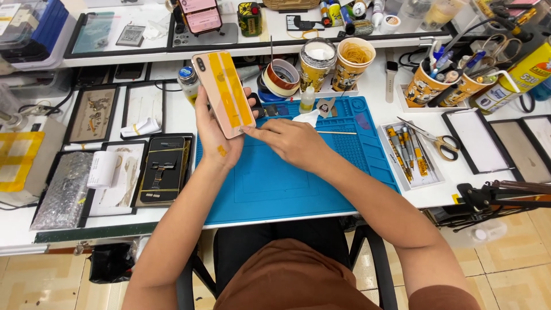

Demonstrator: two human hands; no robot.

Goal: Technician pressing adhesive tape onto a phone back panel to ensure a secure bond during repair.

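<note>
My left hand (pixel 213 135) holds a pink-gold smartphone (pixel 224 93) upright, back side toward me, above the blue work mat (pixel 270 178). Two strips of yellow tape run lengthwise down the phone's back. A small piece of yellow tape sticks to my left wrist. My right hand (pixel 287 140) rests over the mat with its fingertips touching the phone's lower right corner.
Rolls of tape (pixel 281 77) and paper cups (pixel 354 62) stand behind the mat. Scissors (pixel 437 140) and a tray of screwdrivers (pixel 406 152) lie to the right. A dark phone part (pixel 163 169) and framed trays sit to the left. A shelf with phones runs along the back.
</note>
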